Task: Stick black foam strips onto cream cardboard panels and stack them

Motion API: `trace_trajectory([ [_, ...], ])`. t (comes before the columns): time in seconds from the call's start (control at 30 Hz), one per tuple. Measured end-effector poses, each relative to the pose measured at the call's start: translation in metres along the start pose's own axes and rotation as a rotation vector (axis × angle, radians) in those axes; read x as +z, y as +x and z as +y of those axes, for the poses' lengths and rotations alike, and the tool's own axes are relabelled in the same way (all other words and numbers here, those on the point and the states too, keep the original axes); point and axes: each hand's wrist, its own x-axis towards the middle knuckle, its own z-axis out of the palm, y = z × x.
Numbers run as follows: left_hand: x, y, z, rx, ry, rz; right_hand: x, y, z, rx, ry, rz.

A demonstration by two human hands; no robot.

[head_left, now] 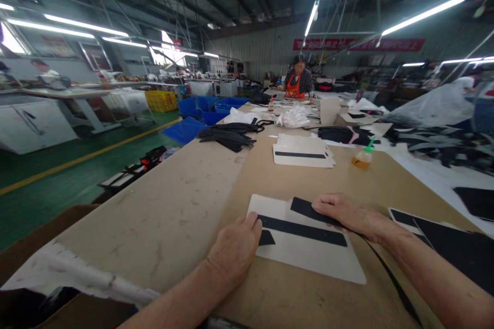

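A white board (pixel 309 259) lies slightly askew on the table in front of me, with a black strip (pixel 303 230) flat across it. My left hand (pixel 237 244) grips the board's left edge, thumb and finger at the strip's end. A short black piece (pixel 267 238) pokes out beside that hand; its other end is hidden. My right hand (pixel 341 209) is closed on a second black strip (pixel 303 207) at the board's far edge. From under the right wrist a long thin black band (pixel 391 272) trails toward me.
Beyond the board is a stack of white boards (pixel 303 160), the top one with a black strip. A glue bottle (pixel 362 158) with a green nozzle stands to its right. Black pieces (pixel 455 252) lie at right, a black bundle (pixel 227 136) farther off. A co-worker (pixel 297 79) is at the far end.
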Motion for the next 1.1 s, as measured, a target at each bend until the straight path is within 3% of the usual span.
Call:
trace_trajectory([
  [0.2, 0.024, 0.023, -0.012, -0.009, 0.067, -0.083, 0.028, 0.049, -0.021, -0.036, -0.176, -0.104],
  [0.5, 0.022, 0.027, -0.025, 0.012, -0.122, -0.015, 0.065, 0.108, -0.036, -0.131, -0.427, -0.15],
  [0.9, 0.023, 0.029, -0.022, -0.05, -0.102, -0.065, 0.08, 0.126, -0.03, -0.19, -0.645, -0.078],
  [1.1, 0.018, 0.029, -0.025, -0.01, -0.126, -0.095, 0.081, 0.126, -0.032, -0.2, -0.683, -0.088],
])
